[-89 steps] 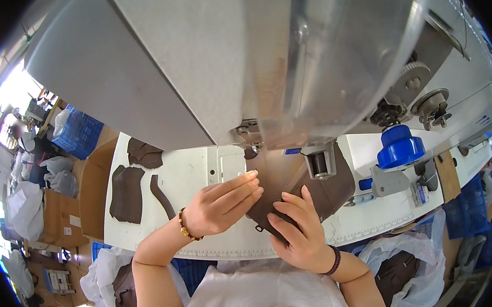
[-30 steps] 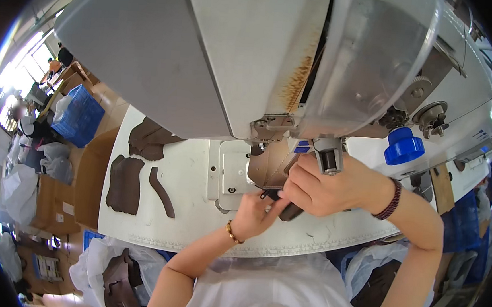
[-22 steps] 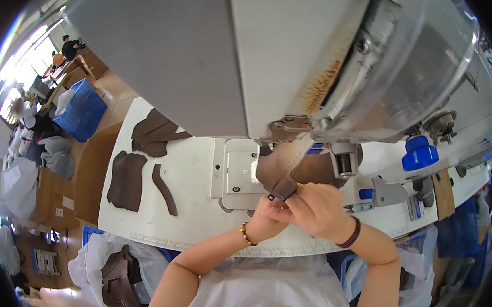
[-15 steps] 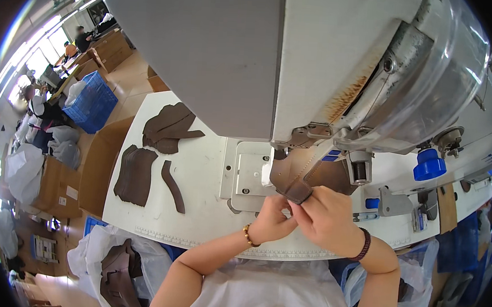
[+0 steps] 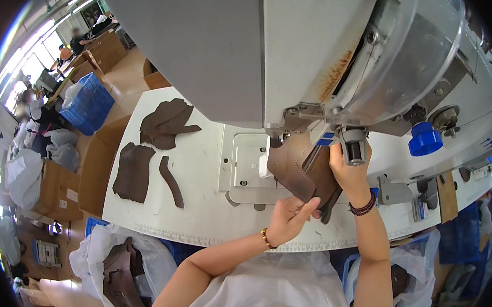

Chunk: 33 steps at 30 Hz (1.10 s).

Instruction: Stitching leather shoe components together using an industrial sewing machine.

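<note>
A stitched brown leather piece [image 5: 293, 167] lies under the head of a sewing machine [image 5: 304, 60], with folded layers along its right side. My left hand [image 5: 288, 220] is closed on its near corner, thumb on top and fingers curled beneath. On the far right side of the same piece is my right hand [image 5: 352, 173], the thumb side against the leather. A metal cylinder on the machine [image 5: 353, 147] hides part of its fingers, which look closed around the edge. The needle area is hidden by the machine head.
Left on the white table [image 5: 201, 219] lie stacked leather panels [image 5: 132, 173], more leather pieces [image 5: 165, 122] and a curved strip [image 5: 171, 181]. A blue knob [image 5: 425, 140] juts out at right. Plastic-lined bins [image 5: 93, 257] stand below the table edge.
My right hand has moved from the near corner to the far right side of the leather piece. My left hand has shifted right onto that corner. The piece has turned, showing its folded layers.
</note>
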Each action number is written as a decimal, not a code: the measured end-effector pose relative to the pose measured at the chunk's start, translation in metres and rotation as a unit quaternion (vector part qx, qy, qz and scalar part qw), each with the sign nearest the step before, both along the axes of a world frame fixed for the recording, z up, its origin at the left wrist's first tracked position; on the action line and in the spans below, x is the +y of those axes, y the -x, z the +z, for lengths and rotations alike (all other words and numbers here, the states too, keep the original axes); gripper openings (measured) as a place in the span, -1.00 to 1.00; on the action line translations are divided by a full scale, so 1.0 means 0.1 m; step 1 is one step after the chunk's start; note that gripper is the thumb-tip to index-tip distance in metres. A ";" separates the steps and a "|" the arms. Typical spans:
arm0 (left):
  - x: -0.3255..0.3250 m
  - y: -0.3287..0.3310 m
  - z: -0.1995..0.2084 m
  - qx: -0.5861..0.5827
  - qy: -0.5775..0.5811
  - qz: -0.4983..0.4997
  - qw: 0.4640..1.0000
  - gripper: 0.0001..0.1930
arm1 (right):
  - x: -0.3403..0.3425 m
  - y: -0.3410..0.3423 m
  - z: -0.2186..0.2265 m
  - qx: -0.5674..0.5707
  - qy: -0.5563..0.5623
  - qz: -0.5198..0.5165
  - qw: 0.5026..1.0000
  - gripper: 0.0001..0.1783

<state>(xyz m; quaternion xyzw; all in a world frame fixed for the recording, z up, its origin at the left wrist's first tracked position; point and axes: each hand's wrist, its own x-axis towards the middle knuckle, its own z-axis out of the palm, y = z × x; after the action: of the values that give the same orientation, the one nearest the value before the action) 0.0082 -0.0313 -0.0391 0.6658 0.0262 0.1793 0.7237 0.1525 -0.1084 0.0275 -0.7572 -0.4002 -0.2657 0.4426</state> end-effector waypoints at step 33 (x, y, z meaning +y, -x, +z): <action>1.11 0.08 0.77 -0.327 -0.547 0.065 0.768 -0.77 | -0.15 0.64 0.06 -0.269 0.137 0.102 0.948 -0.68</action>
<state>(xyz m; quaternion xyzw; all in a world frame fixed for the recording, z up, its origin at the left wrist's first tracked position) 0.0006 0.0796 0.0375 0.8470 -0.2711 0.4169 0.1879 0.0888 -0.1233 0.0333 -0.6662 -0.6115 -0.3558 0.2356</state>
